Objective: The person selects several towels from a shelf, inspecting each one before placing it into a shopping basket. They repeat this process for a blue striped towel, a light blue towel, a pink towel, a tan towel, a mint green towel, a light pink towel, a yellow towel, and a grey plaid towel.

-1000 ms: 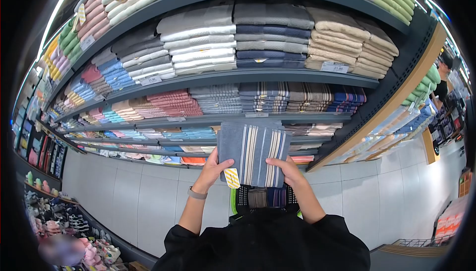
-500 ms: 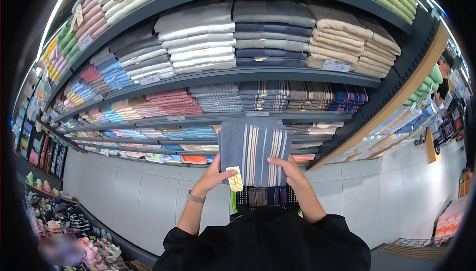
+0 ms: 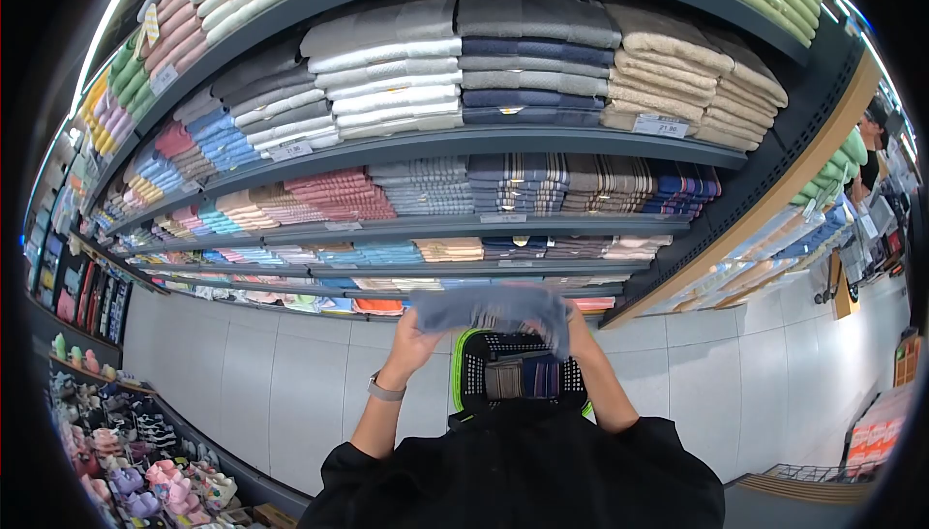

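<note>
A blue striped towel (image 3: 455, 308), smeared by motion, is stretched between my two hands just above a basket. My left hand (image 3: 414, 335) grips its left end, and a grey band circles that wrist. At the other end my right hand (image 3: 579, 332) is closed on the cloth, its fingers partly hidden. Below, the black basket (image 3: 472, 374) with a bright green rim holds a brown striped folded towel (image 3: 504, 380) and a dark blue striped one (image 3: 540, 377).
Shelves (image 3: 406, 147) of folded towels curve across the front. A wooden-edged shelf end (image 3: 745, 205) stands right, with a person (image 3: 871, 147) beyond it. Slippers (image 3: 164, 490) fill a display at lower left. Pale tiled floor (image 3: 310, 364) lies around the basket.
The towel was held up flat with its stripes and yellow-white tag facing me. Now it is lowered and folded or tipped, the tag out of sight, and more of the basket shows.
</note>
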Tool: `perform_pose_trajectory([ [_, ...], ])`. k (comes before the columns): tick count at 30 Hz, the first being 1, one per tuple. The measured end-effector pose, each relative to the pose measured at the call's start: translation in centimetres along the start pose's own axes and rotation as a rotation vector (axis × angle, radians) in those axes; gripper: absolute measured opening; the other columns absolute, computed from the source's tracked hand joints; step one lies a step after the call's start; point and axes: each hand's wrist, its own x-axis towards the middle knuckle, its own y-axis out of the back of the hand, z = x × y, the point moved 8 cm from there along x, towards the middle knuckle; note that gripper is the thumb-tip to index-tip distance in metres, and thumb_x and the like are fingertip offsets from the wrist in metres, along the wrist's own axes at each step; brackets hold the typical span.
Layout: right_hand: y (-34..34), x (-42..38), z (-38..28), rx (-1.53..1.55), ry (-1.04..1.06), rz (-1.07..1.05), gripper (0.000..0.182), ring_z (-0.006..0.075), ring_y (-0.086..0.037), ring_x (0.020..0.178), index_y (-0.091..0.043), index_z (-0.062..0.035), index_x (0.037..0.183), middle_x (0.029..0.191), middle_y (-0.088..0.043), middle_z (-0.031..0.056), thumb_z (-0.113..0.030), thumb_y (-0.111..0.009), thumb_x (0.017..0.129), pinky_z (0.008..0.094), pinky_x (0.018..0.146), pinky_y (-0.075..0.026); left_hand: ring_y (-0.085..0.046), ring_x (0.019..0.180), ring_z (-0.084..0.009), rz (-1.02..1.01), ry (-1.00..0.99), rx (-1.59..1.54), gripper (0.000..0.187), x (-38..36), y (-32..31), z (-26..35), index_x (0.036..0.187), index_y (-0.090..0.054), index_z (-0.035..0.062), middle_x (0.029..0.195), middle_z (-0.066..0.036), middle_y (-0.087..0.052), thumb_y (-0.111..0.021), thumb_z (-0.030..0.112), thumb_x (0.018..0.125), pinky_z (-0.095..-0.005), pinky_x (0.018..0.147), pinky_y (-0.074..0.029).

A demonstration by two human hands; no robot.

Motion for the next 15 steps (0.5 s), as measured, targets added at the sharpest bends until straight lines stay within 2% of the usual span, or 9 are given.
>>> perform_pose_trajectory([
  [1,-1.9,-0.3,-3.4,-0.250,0.311,-0.194,0.045,0.0228,-0.050,0.112,-0.058,-0.0016,0.112,0.123,-0.051,0.0141,-0.006,-0.069,0.069,0.0322,0.094,-0.039,-0.053,0.103,-0.0171,0.002,0.004,0.000,0.033,0.3,-0.1,0.8,0.109,-0.051,-0.0001,0.111,-0.010,-0.056,-0.064,0.002,0.079,-0.0306,0.088,-0.043],
  [2,-2.5,-0.2,-3.9,-0.118,0.181,-0.203,0.043,0.0246,-0.046,0.117,-0.061,-0.0036,0.110,0.129,-0.047,0.0141,-0.007,-0.069,0.067,0.0331,0.097,-0.036,-0.053,0.104,-0.0190,-0.050,-0.159,0.035,0.027,0.8,-0.6,3.0,0.102,-0.053,0.0011,0.111,-0.011,-0.057,-0.065,0.003,0.077,-0.0317,0.088,-0.042],
  [3,-2.6,-0.3,-4.3,-0.115,0.178,-0.202,0.043,0.0246,-0.046,0.117,-0.061,-0.0036,0.110,0.129,-0.047,0.0141,-0.007,-0.069,0.067,0.0331,0.097,-0.036,-0.053,0.104,-0.0209,-0.103,-0.322,0.070,0.022,0.9,-1.2,5.0,0.094,-0.056,0.0024,0.111,-0.012,-0.057,-0.066,0.003,0.075,-0.0329,0.089,-0.042],
  [5,-3.1,-0.5,-5.5,-0.224,0.275,-0.243,0.041,0.0256,-0.045,0.118,-0.061,-0.0040,0.110,0.130,-0.046,0.0134,-0.008,-0.069,0.069,0.0341,0.097,-0.035,-0.053,0.103,-0.0232,-0.083,-0.309,0.039,0.021,0.9,-1.2,5.2,0.088,-0.056,0.0047,0.109,-0.014,-0.057,-0.068,0.005,0.071,-0.0341,0.090,-0.041],
  [11,-3.4,-0.7,-6.2,-0.208,0.258,-0.265,0.038,0.0280,-0.048,0.114,-0.061,-0.0005,0.108,0.123,-0.051,0.0165,-0.008,-0.067,0.071,0.0365,0.095,-0.038,-0.053,0.103,-0.0225,-0.112,-0.323,0.037,0.022,0.7,-1.2,6.0,0.088,-0.056,0.0046,0.109,-0.013,-0.057,-0.069,0.008,0.071,-0.0342,0.089,-0.041],
  [14,-3.1,-0.9,-5.7,-0.180,0.261,-0.264,0.038,0.0272,-0.051,0.111,-0.060,0.0014,0.109,0.119,-0.054,0.0160,-0.007,-0.066,0.072,0.0348,0.093,-0.041,-0.052,0.104,-0.0228,-0.149,-0.305,0.066,0.028,0.6,-1.2,5.4,0.095,-0.053,0.0045,0.111,-0.014,-0.056,-0.069,0.008,0.072,-0.0345,0.091,-0.041],
  [15,-2.9,-0.9,-5.2,-0.161,0.258,-0.259,0.039,0.0268,-0.052,0.109,-0.059,0.0025,0.109,0.117,-0.055,0.0157,-0.007,-0.066,0.072,0.0338,0.092,-0.042,-0.052,0.106,-0.0227,-0.171,-0.159,-0.078,0.036,0.6,-1.3,4.6,0.103,-0.050,0.0040,0.112,-0.014,-0.056,-0.070,0.009,0.073,-0.0344,0.092,-0.041],
])
